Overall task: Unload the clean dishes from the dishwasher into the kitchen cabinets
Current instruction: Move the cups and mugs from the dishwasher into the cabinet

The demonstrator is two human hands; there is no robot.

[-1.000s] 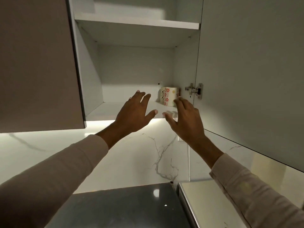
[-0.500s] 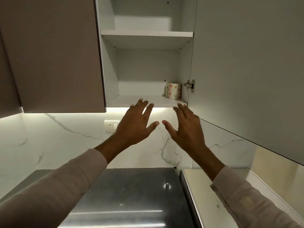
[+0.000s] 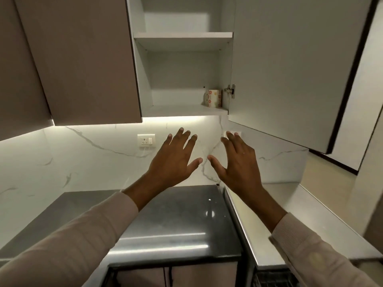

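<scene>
An open wall cabinet [image 3: 143, 83] fills the top of the view, its pale door [image 3: 290, 69] swung out to the right. Below it runs a white marble backsplash [image 3: 93, 162] lit from under the cabinet, and below that a dark, glossy counter [image 3: 182, 220]. The cabinet's bottom shelf [image 3: 176, 110] carries one floral mug [image 3: 214, 98], upright in the rear right corner, just beside the door hinge [image 3: 231, 91]. Both hands are raised in front of the backsplash, under the cabinet, palms facing away, fingers spread and straight, holding nothing. The left hand [image 3: 174, 160] and the right hand [image 3: 238, 164] sit side by side, thumbs near each other but apart. The mug stands well above them, over the gap between the two hands, and neither hand touches it. A wall socket [image 3: 146, 140] sits left of the left hand's fingertips.
</scene>
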